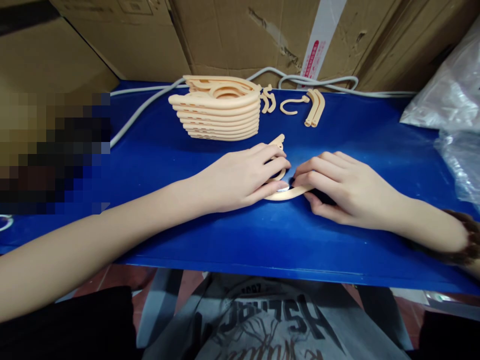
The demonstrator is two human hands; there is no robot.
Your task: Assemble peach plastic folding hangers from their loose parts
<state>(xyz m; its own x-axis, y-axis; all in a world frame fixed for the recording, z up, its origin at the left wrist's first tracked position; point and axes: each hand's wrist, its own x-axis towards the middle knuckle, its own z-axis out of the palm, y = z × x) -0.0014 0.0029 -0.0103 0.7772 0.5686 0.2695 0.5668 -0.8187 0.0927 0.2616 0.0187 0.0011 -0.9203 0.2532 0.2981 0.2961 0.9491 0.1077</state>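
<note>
Grey printed shirt [266, 320] before blue tabletop [232, 240]; cardboard [225, 40] behind; left fingers [276, 164], right fingers [322, 169] gripping peach plastic piece [289, 193].

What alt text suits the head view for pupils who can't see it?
A person's left hand and right hand hold a curved cream piece at a blue table. Beyond lie a stack of cream pieces, a loose hook and a white cable.

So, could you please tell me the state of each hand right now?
Left hand: closed, holding the curved cream plastic piece against the table.
Right hand: closed, gripping the same piece's right end.
</note>
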